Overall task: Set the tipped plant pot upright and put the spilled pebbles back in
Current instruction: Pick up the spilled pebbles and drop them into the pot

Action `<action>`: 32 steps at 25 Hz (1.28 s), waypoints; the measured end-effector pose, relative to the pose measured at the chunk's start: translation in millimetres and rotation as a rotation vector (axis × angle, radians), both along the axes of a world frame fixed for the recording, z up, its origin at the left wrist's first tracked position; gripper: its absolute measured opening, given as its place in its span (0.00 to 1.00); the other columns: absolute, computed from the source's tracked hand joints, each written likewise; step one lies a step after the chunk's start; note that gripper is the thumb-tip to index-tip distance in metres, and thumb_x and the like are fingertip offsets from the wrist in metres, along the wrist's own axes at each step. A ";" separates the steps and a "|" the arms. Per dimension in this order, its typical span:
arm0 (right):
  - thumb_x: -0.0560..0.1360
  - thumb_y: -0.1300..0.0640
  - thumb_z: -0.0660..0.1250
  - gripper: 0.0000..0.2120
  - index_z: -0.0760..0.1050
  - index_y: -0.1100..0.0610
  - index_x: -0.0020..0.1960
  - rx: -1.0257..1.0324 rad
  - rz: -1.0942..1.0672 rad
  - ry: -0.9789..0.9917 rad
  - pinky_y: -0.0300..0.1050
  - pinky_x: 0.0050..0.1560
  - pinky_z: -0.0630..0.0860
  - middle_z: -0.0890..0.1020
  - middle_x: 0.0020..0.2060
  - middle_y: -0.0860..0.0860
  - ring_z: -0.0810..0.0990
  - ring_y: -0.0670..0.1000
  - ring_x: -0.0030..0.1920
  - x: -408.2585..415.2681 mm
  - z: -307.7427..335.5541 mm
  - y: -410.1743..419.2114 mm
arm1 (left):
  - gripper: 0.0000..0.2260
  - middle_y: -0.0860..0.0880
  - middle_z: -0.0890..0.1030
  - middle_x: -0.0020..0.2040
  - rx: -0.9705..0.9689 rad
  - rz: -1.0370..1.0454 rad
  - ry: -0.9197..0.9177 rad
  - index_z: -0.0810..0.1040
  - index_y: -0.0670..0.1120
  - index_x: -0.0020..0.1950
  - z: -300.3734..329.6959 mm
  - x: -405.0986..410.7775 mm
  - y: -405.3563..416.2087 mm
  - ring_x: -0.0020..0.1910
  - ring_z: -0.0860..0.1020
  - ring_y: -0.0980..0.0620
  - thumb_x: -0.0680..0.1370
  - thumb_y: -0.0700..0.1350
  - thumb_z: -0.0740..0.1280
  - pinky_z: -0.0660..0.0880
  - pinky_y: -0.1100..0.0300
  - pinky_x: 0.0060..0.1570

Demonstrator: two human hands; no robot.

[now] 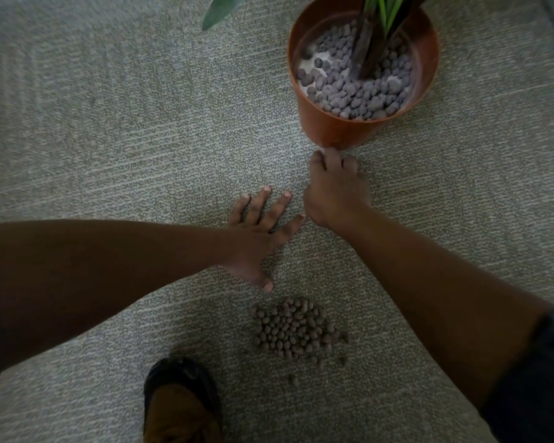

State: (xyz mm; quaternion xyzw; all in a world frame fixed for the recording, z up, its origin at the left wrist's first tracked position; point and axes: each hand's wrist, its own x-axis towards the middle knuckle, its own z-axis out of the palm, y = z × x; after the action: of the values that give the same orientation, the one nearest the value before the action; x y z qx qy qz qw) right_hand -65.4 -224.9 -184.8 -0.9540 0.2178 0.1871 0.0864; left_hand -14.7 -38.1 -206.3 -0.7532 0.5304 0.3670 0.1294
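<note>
The pebble pile lies just behind the left hand, whose fingers are spread flat on the carpet. The right hand is curled at the upright pot's base; whether it holds anything cannot be told.

I am looking at grey-green carpet filling the frame. Sitting on it: orange plant pot upright at upper right, pebble pile lower centre, my left hand lying flat mid-frame, shoe at bottom edge.
</note>
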 end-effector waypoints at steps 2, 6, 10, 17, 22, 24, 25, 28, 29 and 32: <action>0.79 0.48 0.59 0.33 0.51 0.55 0.80 -0.012 0.006 0.024 0.62 0.67 0.66 0.55 0.77 0.55 0.59 0.63 0.73 3.1 0.7 1.4 | 0.64 0.48 0.14 0.69 0.001 0.002 -0.003 0.22 0.62 0.73 0.8 -0.3 0.1 0.65 0.14 0.40 0.62 0.73 0.73 0.28 0.31 0.67; 0.80 0.49 0.59 0.33 0.52 0.57 0.80 0.005 -0.008 0.012 0.61 0.68 0.64 0.56 0.77 0.55 0.59 0.63 0.73 -1.1 7.1 4.3 | 0.64 0.49 0.14 0.69 -0.001 -0.003 0.005 0.22 0.62 0.73 -0.4 -1.1 0.1 0.65 0.14 0.40 0.62 0.73 0.73 0.27 0.33 0.67; 0.80 0.50 0.59 0.29 0.60 0.57 0.78 0.076 0.101 -0.260 0.59 0.69 0.67 0.64 0.75 0.55 0.63 0.60 0.71 -16.5 33.0 13.6 | 0.63 0.50 0.12 0.66 0.004 -0.013 -0.018 0.15 0.64 0.65 -4.0 0.6 1.8 0.65 0.13 0.39 0.61 0.75 0.69 0.22 0.36 0.64; 0.77 0.55 0.64 0.22 0.75 0.62 0.69 0.027 0.041 -1.001 0.53 0.61 0.72 0.80 0.60 0.58 0.76 0.59 0.59 -9.0 95.0 -0.7 | 0.65 0.51 0.16 0.71 -0.064 0.020 -0.029 0.25 0.63 0.74 -8.8 -0.5 4.5 0.68 0.16 0.40 0.57 0.75 0.71 0.25 0.35 0.65; 0.79 0.49 0.60 0.27 0.67 0.55 0.77 0.027 -0.090 -0.621 0.57 0.72 0.64 0.69 0.74 0.56 0.67 0.60 0.72 -9.3 85.9 -21.9 | 0.66 0.49 0.19 0.73 -0.069 -0.001 -0.074 0.26 0.62 0.75 -9.3 -1.0 3.7 0.69 0.17 0.39 0.56 0.76 0.71 0.27 0.34 0.66; 0.77 0.53 0.64 0.23 0.74 0.57 0.71 -0.009 -0.050 -0.734 0.58 0.68 0.67 0.71 0.72 0.59 0.70 0.61 0.69 -25.3 76.1 -8.7 | 0.65 0.49 0.17 0.72 -0.059 -0.003 -0.070 0.23 0.63 0.74 -8.7 -0.8 2.6 0.68 0.16 0.39 0.57 0.76 0.71 0.27 0.34 0.66; 0.77 0.55 0.66 0.17 0.78 0.58 0.64 0.007 0.001 -0.819 0.57 0.63 0.70 0.75 0.66 0.59 0.74 0.60 0.64 -34.2 69.9 0.4 | 0.64 0.49 0.16 0.71 -0.046 -0.010 -0.063 0.22 0.63 0.72 -7.7 0.0 2.6 0.68 0.16 0.39 0.58 0.76 0.70 0.27 0.34 0.66; 0.79 0.56 0.64 0.06 0.78 0.57 0.50 0.266 0.148 -0.625 0.52 0.49 0.74 0.79 0.47 0.53 0.78 0.56 0.48 -64.9 49.9 25.2 | 0.62 0.49 0.14 0.68 -0.007 -0.045 -0.032 0.21 0.62 0.71 -5.5 2.3 2.5 0.65 0.14 0.39 0.61 0.76 0.68 0.23 0.36 0.64; 0.80 0.54 0.62 0.07 0.77 0.55 0.50 0.357 0.182 -0.422 0.51 0.47 0.75 0.79 0.46 0.52 0.79 0.56 0.47 -75.3 43.4 31.8 | 0.61 0.49 0.14 0.69 -0.006 -0.048 -0.016 0.23 0.62 0.72 -4.5 3.3 2.7 0.65 0.14 0.40 0.62 0.75 0.69 0.22 0.37 0.63; 0.79 0.50 0.63 0.09 0.78 0.52 0.53 0.518 0.370 -0.016 0.48 0.47 0.75 0.79 0.51 0.52 0.79 0.56 0.53 -109.0 28.9 49.2 | 0.59 0.49 0.14 0.69 -0.010 -0.045 0.030 0.23 0.62 0.73 -1.7 5.7 2.1 0.64 0.13 0.42 0.66 0.72 0.70 0.23 0.37 0.65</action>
State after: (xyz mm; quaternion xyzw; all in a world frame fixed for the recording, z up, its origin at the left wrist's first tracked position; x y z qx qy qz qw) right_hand -174.4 -175.6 -155.9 -0.9252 -0.0152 0.2413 0.2925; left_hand -9.0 -36.0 -208.0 -0.7361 0.5508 0.3728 0.1258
